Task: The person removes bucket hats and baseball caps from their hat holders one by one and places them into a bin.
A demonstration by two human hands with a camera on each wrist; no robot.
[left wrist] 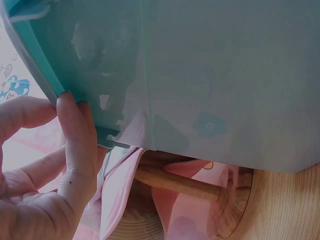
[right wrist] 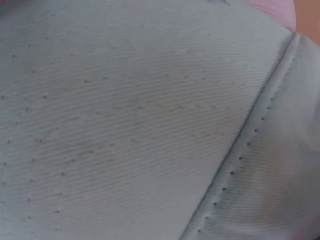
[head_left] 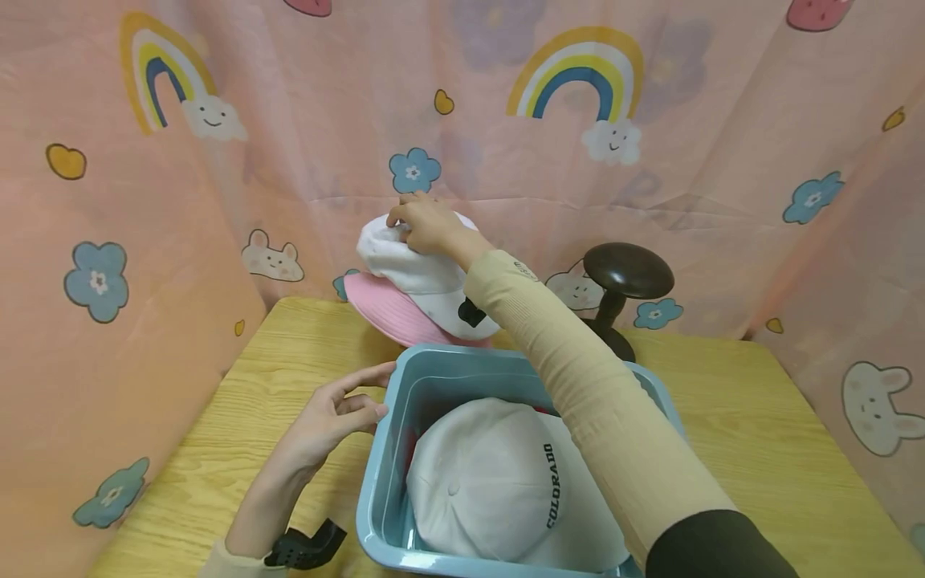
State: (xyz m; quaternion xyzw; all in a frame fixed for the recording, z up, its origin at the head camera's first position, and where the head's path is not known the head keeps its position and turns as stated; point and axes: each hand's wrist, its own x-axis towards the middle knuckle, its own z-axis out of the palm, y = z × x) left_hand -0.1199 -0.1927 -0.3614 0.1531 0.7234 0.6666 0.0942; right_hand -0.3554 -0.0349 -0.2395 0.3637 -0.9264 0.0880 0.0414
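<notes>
My right hand (head_left: 429, 225) reaches across the blue plastic bin (head_left: 379, 474) and grips the crown of a white cap (head_left: 405, 261). White fabric with a stitched seam fills the right wrist view, hiding the fingers there. Beneath that cap shows the wide brim of a pink hat (head_left: 390, 309). With bent fingertips and thumb, my left hand (head_left: 328, 413) holds the bin's rim from outside, at the far left corner. In the left wrist view, the fingers (left wrist: 75, 145) meet the edge of the rim. Inside the bin lies a white cap lettered COLORADO (head_left: 484, 482).
Behind the bin, a dark hat stand (head_left: 629, 273) with a rounded top stands bare. A wooden stand (left wrist: 185, 182) shows below the pink brim in the left wrist view. The yellow wood-grain table (head_left: 766, 433) meets a pink patterned curtain (head_left: 318, 152) at the back.
</notes>
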